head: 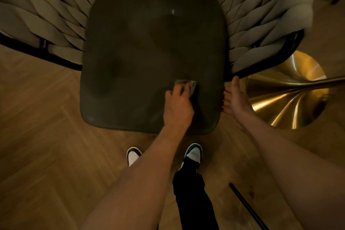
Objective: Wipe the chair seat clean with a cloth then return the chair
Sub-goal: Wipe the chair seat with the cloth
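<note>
The left hand (177, 105) presses a small crumpled cloth (187, 84) onto the front right part of the dark chair seat (149, 46); unwiped seat stretches away and leftward from it. The right hand (235, 99) lies open, fingers against the seat's right edge
</note>
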